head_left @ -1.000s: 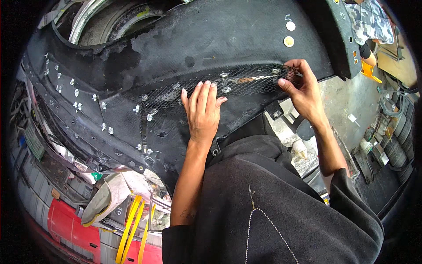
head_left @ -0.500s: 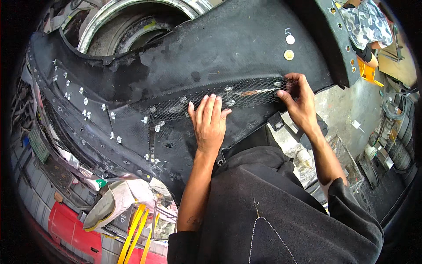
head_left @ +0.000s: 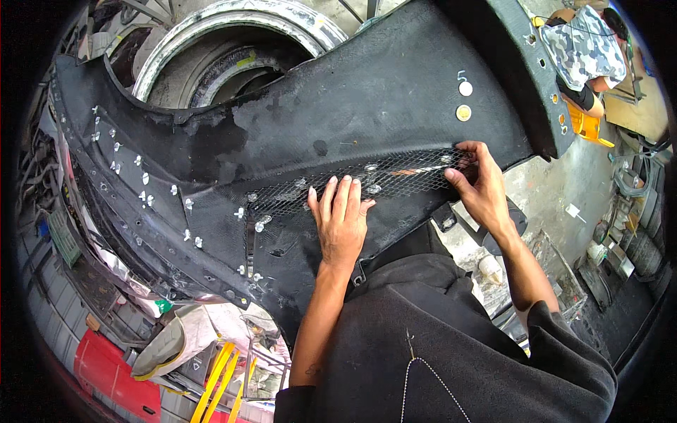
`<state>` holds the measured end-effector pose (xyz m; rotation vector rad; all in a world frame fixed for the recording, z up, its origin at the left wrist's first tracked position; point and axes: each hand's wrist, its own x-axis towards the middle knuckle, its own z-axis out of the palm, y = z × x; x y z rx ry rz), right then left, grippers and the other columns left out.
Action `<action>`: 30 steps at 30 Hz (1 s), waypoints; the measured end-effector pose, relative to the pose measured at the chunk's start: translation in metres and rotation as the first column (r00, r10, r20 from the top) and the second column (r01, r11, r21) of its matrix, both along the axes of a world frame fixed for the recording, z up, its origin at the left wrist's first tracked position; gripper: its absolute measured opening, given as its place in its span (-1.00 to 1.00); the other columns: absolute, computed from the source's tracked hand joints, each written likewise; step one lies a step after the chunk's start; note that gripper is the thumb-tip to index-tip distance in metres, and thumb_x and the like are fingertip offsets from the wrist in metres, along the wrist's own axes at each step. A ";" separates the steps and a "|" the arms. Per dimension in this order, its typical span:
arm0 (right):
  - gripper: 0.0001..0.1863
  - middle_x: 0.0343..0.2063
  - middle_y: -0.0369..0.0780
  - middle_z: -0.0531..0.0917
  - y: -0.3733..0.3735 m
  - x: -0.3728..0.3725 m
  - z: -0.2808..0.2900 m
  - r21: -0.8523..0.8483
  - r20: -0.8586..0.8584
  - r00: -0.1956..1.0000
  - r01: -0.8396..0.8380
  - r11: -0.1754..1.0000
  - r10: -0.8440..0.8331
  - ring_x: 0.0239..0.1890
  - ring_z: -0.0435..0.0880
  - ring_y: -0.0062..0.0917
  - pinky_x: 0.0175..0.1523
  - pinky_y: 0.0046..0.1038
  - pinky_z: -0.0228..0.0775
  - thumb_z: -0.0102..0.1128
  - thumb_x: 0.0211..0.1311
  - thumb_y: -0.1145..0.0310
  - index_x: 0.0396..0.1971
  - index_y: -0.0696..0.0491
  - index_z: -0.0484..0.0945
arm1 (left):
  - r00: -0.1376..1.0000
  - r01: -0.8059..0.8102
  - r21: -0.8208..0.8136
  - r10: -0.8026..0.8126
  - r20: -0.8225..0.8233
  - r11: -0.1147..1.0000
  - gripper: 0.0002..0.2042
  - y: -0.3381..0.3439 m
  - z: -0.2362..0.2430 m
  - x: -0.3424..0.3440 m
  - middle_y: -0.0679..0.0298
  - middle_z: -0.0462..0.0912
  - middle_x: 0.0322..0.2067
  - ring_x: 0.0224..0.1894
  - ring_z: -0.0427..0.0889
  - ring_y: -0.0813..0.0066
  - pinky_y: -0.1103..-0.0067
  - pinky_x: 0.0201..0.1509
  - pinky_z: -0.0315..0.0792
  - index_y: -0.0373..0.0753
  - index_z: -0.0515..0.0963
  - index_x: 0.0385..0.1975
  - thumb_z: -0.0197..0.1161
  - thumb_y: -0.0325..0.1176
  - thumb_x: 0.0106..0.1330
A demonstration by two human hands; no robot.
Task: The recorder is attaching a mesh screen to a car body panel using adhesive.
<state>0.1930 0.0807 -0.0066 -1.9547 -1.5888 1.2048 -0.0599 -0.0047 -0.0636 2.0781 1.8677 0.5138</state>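
A long strip of black diamond mesh (head_left: 416, 161) lies over a slot in a large black moulded car-body panel (head_left: 282, 127). My left hand (head_left: 341, 224) rests flat on the mesh's lower edge near its middle, fingers stretched out. At the mesh's right end, my right hand (head_left: 485, 190) pinches the corner between thumb and curled fingers. Silvery wing-shaped fasteners (head_left: 262, 223) show under and beside the mesh. More such fasteners (head_left: 144, 179) are dotted over the panel's left part.
A white-rimmed wheel (head_left: 151, 74) stands behind the panel. Far right, another person (head_left: 585, 46) in a camouflage-patterned top bends near a yellow object (head_left: 587, 127). Yellow straps (head_left: 215, 381) and a red panel (head_left: 109, 374) are at lower left. Two round stickers (head_left: 463, 113) mark the black panel.
The panel and mesh sit slightly lower in the picture, as the view has shifted. Both hands keep about the same places on the mesh.
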 end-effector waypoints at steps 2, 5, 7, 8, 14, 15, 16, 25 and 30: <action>-0.54 -0.34 -0.19 0.57 0.001 -0.001 0.003 0.002 0.022 1.000 -0.008 1.000 0.008 -0.31 0.56 -0.47 -0.14 -0.44 0.45 0.44 0.13 0.44 0.01 0.13 0.46 | 1.000 0.000 -0.027 0.000 -0.012 1.000 -0.58 -0.001 -0.001 -0.001 0.16 0.55 0.13 0.26 0.44 0.12 0.00 0.42 0.12 -0.26 0.55 0.08 0.31 -0.17 0.31; -0.55 -0.35 -0.20 0.56 -0.002 -0.002 0.005 0.008 -0.039 0.999 0.025 1.000 -0.025 -0.32 0.55 -0.47 -0.16 -0.44 0.45 0.44 0.13 0.44 0.01 0.13 0.46 | 1.000 -0.008 0.003 0.008 -0.024 1.000 -0.58 -0.003 -0.005 0.000 0.17 0.52 0.16 0.28 0.41 0.08 0.00 0.42 0.12 -0.26 0.54 0.08 0.31 -0.17 0.32; -0.55 -0.35 -0.20 0.56 -0.003 -0.002 0.004 0.006 -0.019 0.999 0.027 1.000 -0.026 -0.32 0.55 -0.47 -0.16 -0.44 0.45 0.43 0.14 0.45 0.00 0.14 0.46 | 1.000 -0.004 0.001 0.004 -0.020 1.000 -0.58 -0.003 -0.005 0.000 0.16 0.51 0.16 0.28 0.41 0.08 -0.01 0.42 0.12 -0.26 0.53 0.08 0.30 -0.17 0.32; -0.55 -0.35 -0.20 0.56 -0.004 -0.002 0.004 0.004 -0.001 1.000 0.027 1.000 -0.027 -0.32 0.55 -0.48 -0.16 -0.44 0.45 0.43 0.14 0.45 0.00 0.14 0.46 | 1.000 -0.001 -0.001 0.001 -0.017 1.000 -0.58 -0.002 -0.005 0.000 0.15 0.51 0.16 0.28 0.41 0.07 -0.01 0.42 0.12 -0.26 0.52 0.09 0.30 -0.17 0.32; -0.54 -0.31 -0.17 0.55 -0.002 -0.003 0.002 0.050 0.022 1.000 -0.017 0.999 0.016 -0.28 0.55 -0.44 -0.13 -0.41 0.44 0.42 0.14 0.45 0.02 0.14 0.45 | 1.000 0.003 -0.001 -0.003 -0.010 1.000 -0.58 -0.003 -0.006 0.000 0.09 0.48 0.21 0.30 0.39 0.04 -0.03 0.41 0.13 -0.26 0.50 0.10 0.29 -0.16 0.33; -0.54 -0.31 -0.17 0.55 -0.002 -0.002 0.002 0.050 0.021 1.000 -0.017 0.999 0.016 -0.28 0.55 -0.44 -0.13 -0.41 0.44 0.42 0.14 0.45 0.02 0.14 0.45 | 1.000 0.003 -0.001 -0.003 -0.011 1.000 -0.58 -0.003 -0.006 -0.001 0.09 0.48 0.21 0.30 0.39 0.04 -0.03 0.41 0.13 -0.26 0.50 0.10 0.29 -0.16 0.33; -0.54 -0.30 -0.17 0.55 -0.001 -0.002 0.002 0.039 0.019 1.000 -0.019 0.999 0.018 -0.27 0.55 -0.43 -0.12 -0.40 0.44 0.42 0.14 0.45 0.03 0.14 0.45 | 1.000 0.006 0.001 -0.006 -0.010 1.000 -0.57 -0.003 -0.006 -0.001 0.09 0.48 0.22 0.30 0.40 0.03 -0.04 0.40 0.13 -0.26 0.50 0.10 0.28 -0.16 0.34; -0.51 -0.30 -0.15 0.54 0.003 -0.005 0.008 -0.030 0.041 0.999 -0.014 0.999 0.016 -0.26 0.56 -0.40 -0.09 -0.38 0.44 0.42 0.14 0.46 0.05 0.13 0.42 | 1.000 0.010 -0.001 -0.010 -0.004 1.000 -0.57 -0.002 -0.005 0.000 0.07 0.51 0.20 0.28 0.42 0.03 -0.05 0.39 0.14 -0.28 0.52 0.09 0.28 -0.14 0.34; -0.51 -0.29 -0.13 0.55 0.002 -0.004 0.004 -0.013 0.047 0.999 -0.025 1.000 0.026 -0.27 0.57 -0.38 -0.09 -0.37 0.44 0.42 0.13 0.46 0.05 0.13 0.42 | 1.000 -0.004 0.005 0.004 -0.007 1.000 -0.58 -0.002 -0.005 0.000 0.08 0.52 0.19 0.29 0.42 0.04 -0.04 0.40 0.13 -0.28 0.53 0.08 0.28 -0.14 0.34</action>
